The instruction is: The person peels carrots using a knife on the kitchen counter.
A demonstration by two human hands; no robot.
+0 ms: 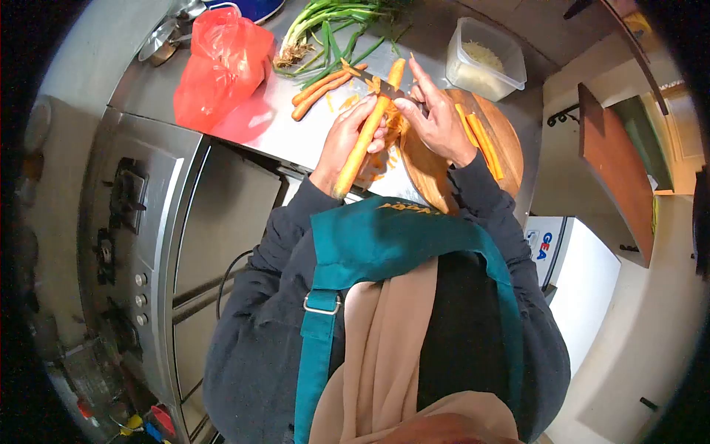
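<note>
My left hand is closed around a long carrot, which slants up and away from me. In my right hand is a knife, its dark blade lying across the upper part of that carrot. The fingers of this hand are partly extended, and the knife's handle is mostly hidden by them. Orange peelings cling near the blade and lie scattered below the hands. On the round wooden cutting board beside my right wrist rest peeled carrots. Unpeeled-looking carrots lie left of my left hand.
A red plastic bag sits at the left of the steel counter. Spring onions lie at the back. A clear plastic tub with pale shredded food stands behind the board. The stove is on my left.
</note>
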